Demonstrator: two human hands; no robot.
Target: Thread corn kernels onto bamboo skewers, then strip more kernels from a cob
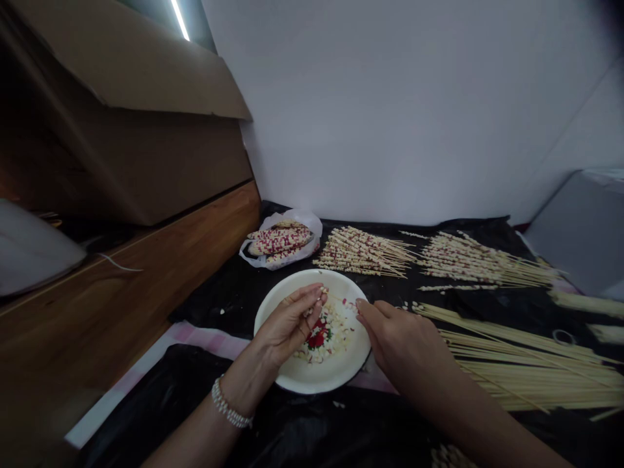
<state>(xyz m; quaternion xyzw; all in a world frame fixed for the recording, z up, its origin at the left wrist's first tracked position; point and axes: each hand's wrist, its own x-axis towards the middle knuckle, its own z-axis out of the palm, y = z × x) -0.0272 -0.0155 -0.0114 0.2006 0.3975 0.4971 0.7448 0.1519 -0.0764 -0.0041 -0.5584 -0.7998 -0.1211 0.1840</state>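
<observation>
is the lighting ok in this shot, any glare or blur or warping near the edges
In the head view, the scene is fairly dim, with glare from the ceiling light strip at top left; the wooden ledge looks bent by wide-angle distortion and softens toward the lower left; the black plastic sheet loses detail in shadow; the left hand and right hand look reasonably sharp.

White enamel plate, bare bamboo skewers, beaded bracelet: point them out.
White enamel plate (325,376): head view, bare inner wall, near side.
Bare bamboo skewers (529,372): head view, middle of the pile.
Beaded bracelet (227,404): head view, middle of the bead strands.
</observation>
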